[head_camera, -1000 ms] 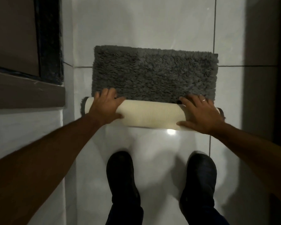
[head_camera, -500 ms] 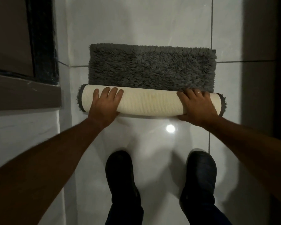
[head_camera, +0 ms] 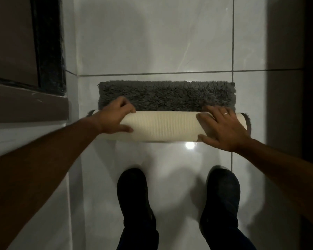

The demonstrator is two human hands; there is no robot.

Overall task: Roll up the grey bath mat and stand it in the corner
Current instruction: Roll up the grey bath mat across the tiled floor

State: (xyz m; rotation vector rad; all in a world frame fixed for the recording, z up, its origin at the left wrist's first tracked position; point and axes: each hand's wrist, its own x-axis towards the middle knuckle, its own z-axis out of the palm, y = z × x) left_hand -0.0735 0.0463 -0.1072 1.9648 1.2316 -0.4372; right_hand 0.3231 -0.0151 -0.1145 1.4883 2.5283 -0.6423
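- left grip [head_camera: 114, 118] curls over the rolled bath mat [head_camera: 164, 125]; right grip [head_camera: 222, 127] presses it flat-handed, fingers spread.
- roll both ends forward evenly; the left end, half hidden, may lag.

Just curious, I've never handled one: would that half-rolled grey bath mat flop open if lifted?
Probably floppy: the bath mat curls into a tight roll. It would likely unroll if released, since the left hand grips and the right hand presses it. Its ribbed cream backing probably grips rather than slips.
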